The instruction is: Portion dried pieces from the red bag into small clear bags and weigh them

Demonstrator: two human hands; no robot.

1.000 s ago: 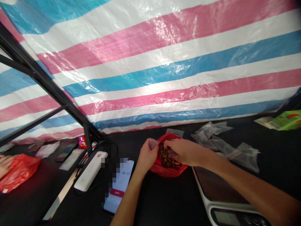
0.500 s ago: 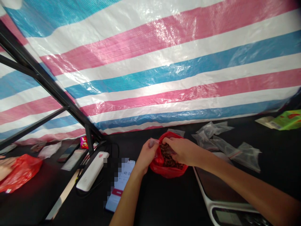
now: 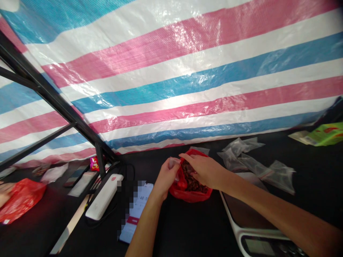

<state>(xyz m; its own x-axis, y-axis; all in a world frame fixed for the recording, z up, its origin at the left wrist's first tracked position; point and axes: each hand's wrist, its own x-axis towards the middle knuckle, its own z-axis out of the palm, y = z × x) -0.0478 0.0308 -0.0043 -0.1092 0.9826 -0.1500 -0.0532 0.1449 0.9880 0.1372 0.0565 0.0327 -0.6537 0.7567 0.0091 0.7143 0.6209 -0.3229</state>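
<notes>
Two hands (image 3: 187, 171) at the middle, plus one hand of another person (image 3: 4, 191) at the far left edge. One red plastic bag (image 3: 191, 194) of dark brown pieces, too many to count, and a second red plastic bag (image 3: 21, 200) off to the left. About four clear zip bags (image 3: 254, 167) in a loose group, one more clear zip bag (image 3: 199, 150) behind the red bag, and one small clear zip bag (image 3: 174, 162) in the left hand (image 3: 164, 176). One phone (image 3: 136, 214), one white power strip (image 3: 104, 196), one digital scale (image 3: 252, 221), one green packet (image 3: 323, 134).
</notes>
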